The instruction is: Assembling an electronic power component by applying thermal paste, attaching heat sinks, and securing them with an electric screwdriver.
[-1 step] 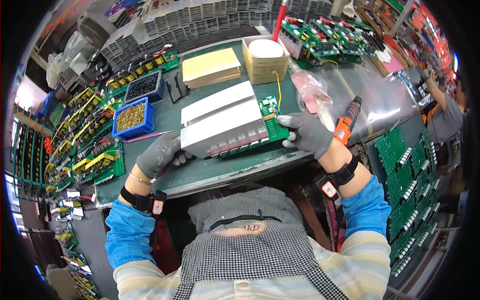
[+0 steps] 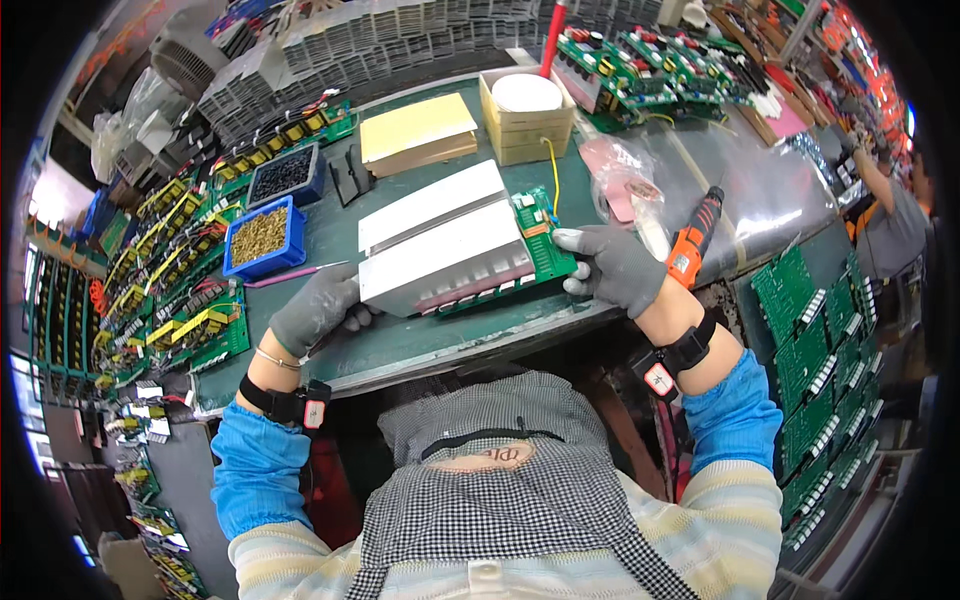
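Change: nothing had visibly moved since the earlier frame; the board and both hands stayed where they were.
Board: the green circuit board [image 2: 548, 245] with two long silver heat sinks [image 2: 440, 245] on top lay on the green work mat [image 2: 420, 340], close to the near edge of the bench, tilted a little to the person's right.
Left hand: the left hand [image 2: 315, 308], in a grey glove, gripped the left end of the lower heat sink, the fingers closed around its corner.
Right hand: the right hand [image 2: 618, 268], also in a grey glove, held the right edge of the board, the thumb on top and the fingers curled narrowly under it.
Wire: a yellow wire [image 2: 552, 165] ran up from the board toward the cardboard box [image 2: 525, 118].
Tool: an orange electric screwdriver [image 2: 692, 240] lay just beside the right hand, not touched.
Bag: a clear plastic bag [image 2: 625, 180] with pink parts was near the board's right side.
Bins: a blue bin of brass screws [image 2: 262, 237] and a dark bin [image 2: 284, 176] stood well to the left.
Tweezers: a thin pink tool [image 2: 295, 272] lay between the blue bin and the left hand.
Pad: a flat yellow stack [image 2: 418, 132] sat behind the heat sinks.
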A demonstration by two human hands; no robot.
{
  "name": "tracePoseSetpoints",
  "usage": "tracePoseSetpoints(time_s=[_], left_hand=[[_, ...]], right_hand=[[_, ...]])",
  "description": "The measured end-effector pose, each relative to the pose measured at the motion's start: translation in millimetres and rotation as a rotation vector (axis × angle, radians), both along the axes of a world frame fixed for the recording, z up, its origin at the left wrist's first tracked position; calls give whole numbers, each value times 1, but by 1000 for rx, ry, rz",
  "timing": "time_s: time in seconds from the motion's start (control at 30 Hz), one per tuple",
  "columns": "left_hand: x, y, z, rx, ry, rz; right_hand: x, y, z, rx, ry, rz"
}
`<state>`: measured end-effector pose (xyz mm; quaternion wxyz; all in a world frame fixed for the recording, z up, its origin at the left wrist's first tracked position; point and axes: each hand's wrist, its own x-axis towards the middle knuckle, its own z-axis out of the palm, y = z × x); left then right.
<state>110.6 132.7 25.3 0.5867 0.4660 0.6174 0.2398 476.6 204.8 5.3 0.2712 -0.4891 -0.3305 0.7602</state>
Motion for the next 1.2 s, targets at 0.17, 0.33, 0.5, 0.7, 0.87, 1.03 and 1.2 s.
tracePoseSetpoints(time_s=[0.17,0.33,0.5,0.7,0.87,1.03,1.2], left_hand=[[-20,11,20,429,640,-252],[61,-4,85,936,642,-28],[143,10,88,1221,942,-615],[185,28,64,1235,1151,-789],[194,30,61,1184,1219,-815],[202,33,60,1224,1271,-845],[202,34,57,1203,1342,-838]], right_hand=[[7,-11,-21,74,120,-115],[2,-21,-19,347,33,-140],[6,-23,-25,383,107,-122],[7,-23,-36,454,142,-84],[10,-25,-31,487,111,-60],[11,-24,-33,505,71,-57],[13,-27,-29,504,63,-49]])
